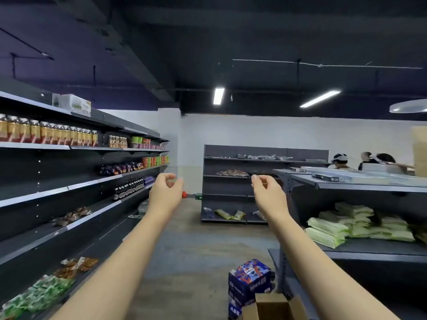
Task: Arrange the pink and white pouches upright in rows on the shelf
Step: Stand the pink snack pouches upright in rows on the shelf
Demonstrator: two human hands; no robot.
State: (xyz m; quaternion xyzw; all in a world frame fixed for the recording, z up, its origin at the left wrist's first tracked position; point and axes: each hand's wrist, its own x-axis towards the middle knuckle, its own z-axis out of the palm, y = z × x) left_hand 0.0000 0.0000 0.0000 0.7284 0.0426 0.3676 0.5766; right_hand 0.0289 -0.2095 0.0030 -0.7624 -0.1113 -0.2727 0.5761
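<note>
Hands, left (166, 192) and right (268, 195), hang loosely curled before grey metal shelving (360, 250).

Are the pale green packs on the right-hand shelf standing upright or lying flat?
Lying flat: the pale green packs are stacked in overlapping piles on the right-hand shelf.

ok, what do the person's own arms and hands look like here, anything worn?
Both forearms are bare as far as the frame shows: no sleeves, gloves, watch or rings visible on the left hand or right hand. No markings can be seen.
</note>
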